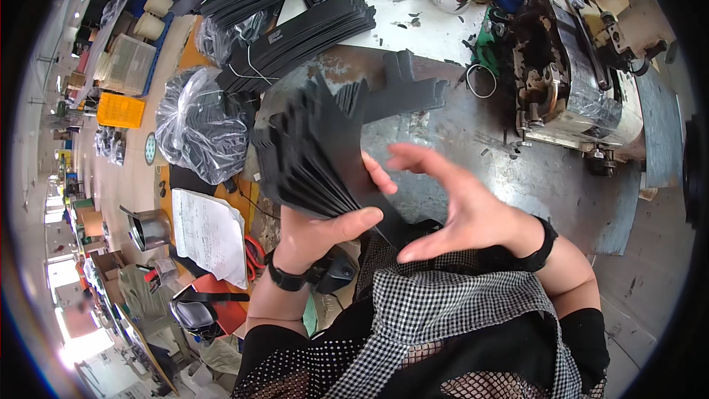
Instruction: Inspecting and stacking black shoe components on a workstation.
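Note:
A thick, fanned stack of flat black cut sheets is gripped in my left hand, its thumb lying across the near edge and fingertips showing on the right side. My right hand is just right of the stack, thumb and fingers spread wide with nothing between them. Behind the stack, a few more black cut pieces with side tabs lie on the metal table. The far ends of the held sheets are slightly blurred.
Bundles of black strips tied with bands lie at the far left, near a clear plastic bag of black pieces. A worn metal machine stands at the right. Written papers, red-handled scissors and a metal pot are on the left.

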`<state>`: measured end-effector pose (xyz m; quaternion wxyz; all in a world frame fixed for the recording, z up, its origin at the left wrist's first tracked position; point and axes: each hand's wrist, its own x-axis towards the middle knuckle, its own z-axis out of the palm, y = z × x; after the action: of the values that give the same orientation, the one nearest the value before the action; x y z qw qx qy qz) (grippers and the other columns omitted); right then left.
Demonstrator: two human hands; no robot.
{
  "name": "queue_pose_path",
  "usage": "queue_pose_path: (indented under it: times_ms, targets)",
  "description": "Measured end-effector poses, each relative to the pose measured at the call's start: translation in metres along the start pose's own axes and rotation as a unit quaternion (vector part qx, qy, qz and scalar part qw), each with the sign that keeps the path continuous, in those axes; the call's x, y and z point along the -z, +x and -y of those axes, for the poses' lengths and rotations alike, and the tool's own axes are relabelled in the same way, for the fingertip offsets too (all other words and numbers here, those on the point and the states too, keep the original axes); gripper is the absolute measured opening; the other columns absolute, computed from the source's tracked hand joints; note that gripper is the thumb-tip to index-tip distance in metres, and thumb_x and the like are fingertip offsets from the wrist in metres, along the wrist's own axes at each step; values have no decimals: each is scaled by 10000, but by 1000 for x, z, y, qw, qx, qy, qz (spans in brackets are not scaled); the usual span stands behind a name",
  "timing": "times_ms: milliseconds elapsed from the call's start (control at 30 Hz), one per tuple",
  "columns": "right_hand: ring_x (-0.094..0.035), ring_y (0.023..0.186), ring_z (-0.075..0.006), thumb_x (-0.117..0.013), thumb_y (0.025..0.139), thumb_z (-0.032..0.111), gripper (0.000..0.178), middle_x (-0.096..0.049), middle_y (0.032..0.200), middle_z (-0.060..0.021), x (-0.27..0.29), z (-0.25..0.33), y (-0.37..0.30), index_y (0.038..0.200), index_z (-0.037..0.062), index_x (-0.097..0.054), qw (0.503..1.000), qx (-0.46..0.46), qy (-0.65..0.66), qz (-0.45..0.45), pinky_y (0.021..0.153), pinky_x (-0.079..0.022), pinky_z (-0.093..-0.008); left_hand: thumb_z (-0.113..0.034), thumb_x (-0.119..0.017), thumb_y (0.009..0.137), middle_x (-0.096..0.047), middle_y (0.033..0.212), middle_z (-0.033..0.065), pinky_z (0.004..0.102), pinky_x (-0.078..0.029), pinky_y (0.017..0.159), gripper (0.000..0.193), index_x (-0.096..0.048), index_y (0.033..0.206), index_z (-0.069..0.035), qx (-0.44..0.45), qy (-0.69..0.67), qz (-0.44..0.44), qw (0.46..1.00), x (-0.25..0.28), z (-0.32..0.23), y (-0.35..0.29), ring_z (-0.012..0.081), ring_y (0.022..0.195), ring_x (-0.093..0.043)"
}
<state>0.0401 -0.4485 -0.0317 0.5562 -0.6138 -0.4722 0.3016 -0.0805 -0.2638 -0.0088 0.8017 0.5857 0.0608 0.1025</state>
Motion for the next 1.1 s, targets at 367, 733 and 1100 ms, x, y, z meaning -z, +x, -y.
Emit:
queue_pose_path:
  times_ms: [367, 733, 1100]
  targets:
    - [-675, 841, -406, -754, 720, 107, 459, -674, 859, -222, 9, 23, 8, 1119, 5, -550, 989, -89, -116, 39, 750, -545, -453, -151, -725, 835, -544, 1263, 170, 461, -385, 1107, 575, -465, 1321, 12, -24, -222, 38, 974, -4, 22, 7, 340, 1297, -493]
    - [-658, 885, -410, -717, 700, 52, 395, -666, 868, -214, 55, -2, 11, 1048, -19, -544, 902, -179, -323, 222, 779, -524, -476, -48, -706, 882, -644, 1160, 115, 304, -532, 893, 448, -513, 1272, 62, 191, 58, -121, 972, 33, 39, -28, 150, 1057, -625]
    - [-595, 1059, -334, -836, 650, 194, 529, -616, 1013, -150, 48, -13, 3, 1077, 15, -580, 853, -58, -492, 167, 909, -487, -419, -126, -826, 752, -672, 942, 47, 237, -480, 650, 400, -664, 1095, 0, -34, 563, -55, 824, 45, -18, 12, 100, 743, -581]
